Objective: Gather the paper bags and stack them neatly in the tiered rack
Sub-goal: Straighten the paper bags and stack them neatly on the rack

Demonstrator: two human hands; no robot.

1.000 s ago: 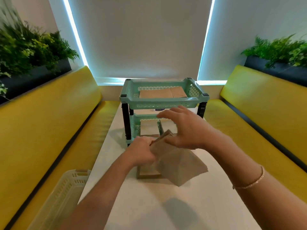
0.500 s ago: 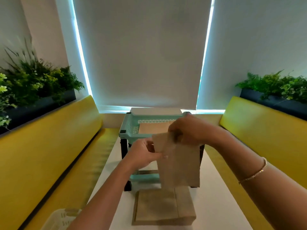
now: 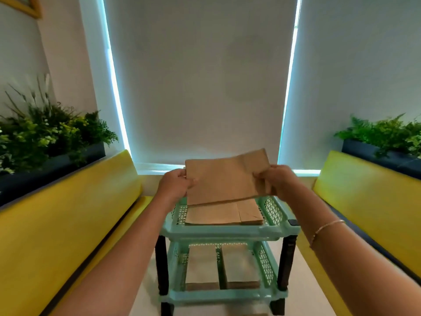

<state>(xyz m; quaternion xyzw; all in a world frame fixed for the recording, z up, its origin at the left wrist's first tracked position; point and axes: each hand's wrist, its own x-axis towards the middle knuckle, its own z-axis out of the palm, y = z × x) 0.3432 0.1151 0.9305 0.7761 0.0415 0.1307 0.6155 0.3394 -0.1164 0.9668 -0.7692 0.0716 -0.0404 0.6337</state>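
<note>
A flat brown paper bag (image 3: 224, 177) is held level above the top tier of the mint-green tiered rack (image 3: 230, 231). My left hand (image 3: 174, 185) grips the bag's left edge and my right hand (image 3: 274, 182) grips its right edge. Under it, a stack of paper bags (image 3: 224, 214) lies flat in the top tier. In the lower tier two stacks of bags (image 3: 222, 266) lie side by side. The rack has dark legs and stands on the white table (image 3: 145, 295).
Yellow padded benches run along the left (image 3: 68, 224) and right (image 3: 369, 201) of the table. Planters with green plants sit behind both benches. A drawn white blind (image 3: 200, 87) covers the window behind the rack.
The bag was lifted off the pile on the table, turned from hanging upright to lying flat, and carried forward over the rack's top tier. The view moved closer to the rack.
</note>
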